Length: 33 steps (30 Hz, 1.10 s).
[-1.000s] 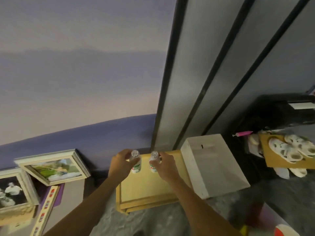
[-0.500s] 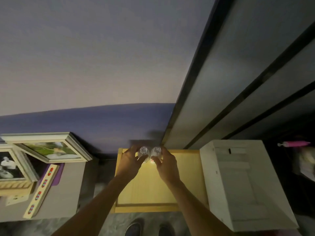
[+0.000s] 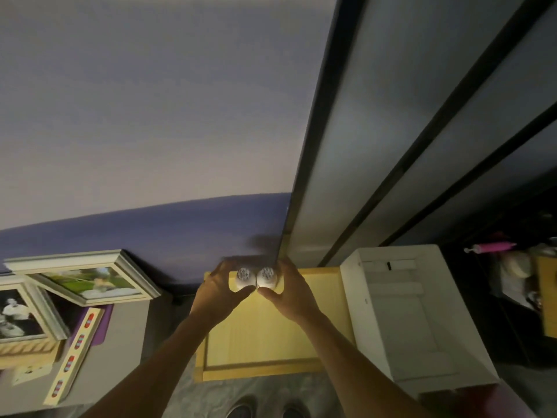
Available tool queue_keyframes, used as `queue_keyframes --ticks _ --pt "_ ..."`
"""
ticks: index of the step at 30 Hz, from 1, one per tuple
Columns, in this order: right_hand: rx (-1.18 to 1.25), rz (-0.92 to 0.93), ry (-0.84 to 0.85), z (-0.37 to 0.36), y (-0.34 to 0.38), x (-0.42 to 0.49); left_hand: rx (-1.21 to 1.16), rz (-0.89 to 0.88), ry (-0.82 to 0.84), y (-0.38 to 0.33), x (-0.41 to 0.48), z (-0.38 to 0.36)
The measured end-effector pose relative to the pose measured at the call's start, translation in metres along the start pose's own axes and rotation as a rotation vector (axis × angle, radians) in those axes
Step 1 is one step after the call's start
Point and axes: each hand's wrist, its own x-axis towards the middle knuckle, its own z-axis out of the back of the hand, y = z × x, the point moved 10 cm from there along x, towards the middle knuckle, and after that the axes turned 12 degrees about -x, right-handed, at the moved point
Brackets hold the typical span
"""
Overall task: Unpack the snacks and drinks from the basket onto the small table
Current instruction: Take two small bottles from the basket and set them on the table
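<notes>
Nearest you, the toes of your two shoes (image 3: 241, 409) show at the lower edge on the grey patterned floor (image 3: 271, 390). Both forearms reach forward over the small yellow table (image 3: 265, 342), whose near rim lies just beyond your feet.

Over the far part of the table your hands meet. Your left hand (image 3: 217, 294) has thumb and fingers curled round the left bottle (image 3: 244, 277), and your right hand (image 3: 294, 297) is wrapped the same way round the right bottle (image 3: 267, 276). The two small white bottles sit side by side, touching, their foil tops facing up at you. They are close to the table's far edge; you cannot tell from here whether their bases rest on the wood or hang just above it.

Just beside the table on your right stands a white box (image 3: 416, 321). On your left, well apart from the table, lie a long pale strip with red marks (image 3: 73, 351), a black-and-white photograph (image 3: 18, 312) in a frame, and a framed picture (image 3: 87, 280) with green in it.

Beyond your hands rises the purple wall (image 3: 168, 230), with dark vertical bars to its right. Far right, a pink object (image 3: 489, 246) lies among dim clutter.
</notes>
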Motion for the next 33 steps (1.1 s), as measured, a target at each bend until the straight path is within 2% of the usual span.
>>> queue_keyframes --ticks 4,9,15,19,27,33 --pt "-0.140 0.058 -0.044 0.062 0.028 -0.025 0.123 -0.032 0.013 -0.036 -0.017 0.041" --pt "-0.180 0.085 -0.147 0.148 0.075 -0.060 0.234 -0.196 0.010 -0.099 -0.045 0.104" --pt "-0.295 0.063 -0.234 0.232 0.140 -0.111 0.295 -0.360 -0.134 -0.171 -0.105 0.197" --pt "-0.331 0.084 -0.295 0.268 0.183 -0.144 0.337 -0.362 -0.288 -0.185 -0.159 0.255" --pt "-0.301 0.262 -0.342 0.265 0.284 -0.223 0.344 -0.249 -0.586 -0.164 -0.310 0.348" --pt "-0.329 0.529 -0.196 0.186 0.415 -0.287 0.313 -0.091 -0.781 -0.090 -0.450 0.421"
